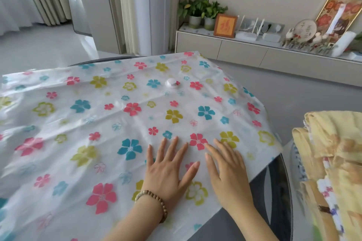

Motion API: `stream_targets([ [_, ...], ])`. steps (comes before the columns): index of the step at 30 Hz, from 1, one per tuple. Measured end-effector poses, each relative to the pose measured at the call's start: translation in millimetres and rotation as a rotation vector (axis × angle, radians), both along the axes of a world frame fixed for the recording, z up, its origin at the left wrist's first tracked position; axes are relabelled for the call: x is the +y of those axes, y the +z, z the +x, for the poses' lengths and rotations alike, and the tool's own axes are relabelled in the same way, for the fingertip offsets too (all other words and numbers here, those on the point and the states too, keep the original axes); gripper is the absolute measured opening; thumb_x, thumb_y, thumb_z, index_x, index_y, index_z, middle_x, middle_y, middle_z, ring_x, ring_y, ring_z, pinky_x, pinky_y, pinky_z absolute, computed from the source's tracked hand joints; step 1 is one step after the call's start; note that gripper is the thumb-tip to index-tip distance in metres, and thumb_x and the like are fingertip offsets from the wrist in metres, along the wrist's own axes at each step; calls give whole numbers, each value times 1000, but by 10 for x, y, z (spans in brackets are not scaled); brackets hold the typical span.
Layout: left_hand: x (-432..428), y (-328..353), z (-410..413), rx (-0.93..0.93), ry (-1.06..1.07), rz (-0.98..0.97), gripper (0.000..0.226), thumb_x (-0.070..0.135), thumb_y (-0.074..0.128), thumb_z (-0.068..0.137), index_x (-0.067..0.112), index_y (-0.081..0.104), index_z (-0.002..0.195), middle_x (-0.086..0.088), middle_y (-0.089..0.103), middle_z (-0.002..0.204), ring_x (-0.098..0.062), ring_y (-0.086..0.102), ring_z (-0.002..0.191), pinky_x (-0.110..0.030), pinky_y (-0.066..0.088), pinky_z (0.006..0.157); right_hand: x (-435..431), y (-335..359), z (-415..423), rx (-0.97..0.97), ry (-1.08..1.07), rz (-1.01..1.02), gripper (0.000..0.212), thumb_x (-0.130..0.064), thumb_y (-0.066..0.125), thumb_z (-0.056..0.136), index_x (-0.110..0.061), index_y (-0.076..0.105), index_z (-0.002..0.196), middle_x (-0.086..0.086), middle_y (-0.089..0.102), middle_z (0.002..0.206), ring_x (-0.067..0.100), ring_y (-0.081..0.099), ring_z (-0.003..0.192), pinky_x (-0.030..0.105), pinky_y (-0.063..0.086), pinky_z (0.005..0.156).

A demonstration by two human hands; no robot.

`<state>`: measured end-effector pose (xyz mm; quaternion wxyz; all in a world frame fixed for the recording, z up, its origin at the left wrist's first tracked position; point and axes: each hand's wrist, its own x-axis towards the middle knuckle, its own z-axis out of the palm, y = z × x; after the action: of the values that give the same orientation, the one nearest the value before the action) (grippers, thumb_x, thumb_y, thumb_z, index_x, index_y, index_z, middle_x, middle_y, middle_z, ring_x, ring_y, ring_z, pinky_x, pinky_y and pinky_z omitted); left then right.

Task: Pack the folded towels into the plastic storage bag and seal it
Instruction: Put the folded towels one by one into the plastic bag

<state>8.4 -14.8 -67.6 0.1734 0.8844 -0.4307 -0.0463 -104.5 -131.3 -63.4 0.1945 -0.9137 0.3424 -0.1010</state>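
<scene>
In the head view, the flower-printed plastic storage bag (121,123) lies spread flat across most of the frame, covering a dark table (274,178) whose edge shows at lower right. The bag looks flat and empty, with its round white valve (172,82) facing up near the upper centre.

Both hands rest palm-down on the bag in the lower centre. The left hand (166,170), with a beaded bracelet (154,199) at the wrist, has its fingers straight and spread. The right hand (227,170), just beside it, is also flat with extended fingers. Neither grips anything.

The folded towels (333,152), yellow with printed patterns, sit stacked at the right edge of the frame, outside the bag. The task looks barely begun: the bag is laid out and being smoothed, while opening it, loading the towels and sealing all remain. Where the bag's opening lies cannot be told.
</scene>
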Motion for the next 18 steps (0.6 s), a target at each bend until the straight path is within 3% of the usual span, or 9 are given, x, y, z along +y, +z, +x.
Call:
stream_targets([
  [4,-15,-19,18,17,8,-19,94,79,-19,63,44,14,144,15,6,157,-13,-5,145,-42,-15,115,-17,-44,17,-53,-2,0,54,-49,14,97,-36,40,142,-13,28,156,6,13,146,31,4,120],
  [6,-42,-18,42,41,8,-18,79,74,-5,75,43,20,143,13,11,157,-13,-1,145,-42,-12,116,-50,-54,32,-61,-3,-1,47,-44,22,101,-33,42,142,-10,30,155,9,15,146,32,6,120],
  [9,-14,18,20,73,-11,-10,59,62,14,90,39,26,143,11,15,157,-15,2,145,-41,-10,116,-24,-12,-11,-52,13,38,45,-41,26,102,-30,43,142,-7,30,156,11,15,147,31,5,119],
  [12,93,99,-51,101,-48,32,56,56,17,93,33,27,144,8,15,158,-16,3,145,-38,-5,116,39,101,-191,-15,77,131,45,-40,29,102,-27,41,143,-6,26,158,12,13,147,29,6,118],
  [15,200,279,-181,186,-88,99,57,55,18,94,27,34,142,1,25,155,-20,15,143,-40,8,117,89,352,-486,86,117,324,48,-42,31,101,-24,39,145,-5,22,159,13,17,146,32,12,119],
  [18,208,644,-380,336,-98,4,59,54,19,94,19,42,136,-8,46,143,-25,41,130,-39,30,109,166,780,-774,51,118,438,50,-43,32,101,-19,40,144,-2,29,156,14,27,143,32,20,118],
])
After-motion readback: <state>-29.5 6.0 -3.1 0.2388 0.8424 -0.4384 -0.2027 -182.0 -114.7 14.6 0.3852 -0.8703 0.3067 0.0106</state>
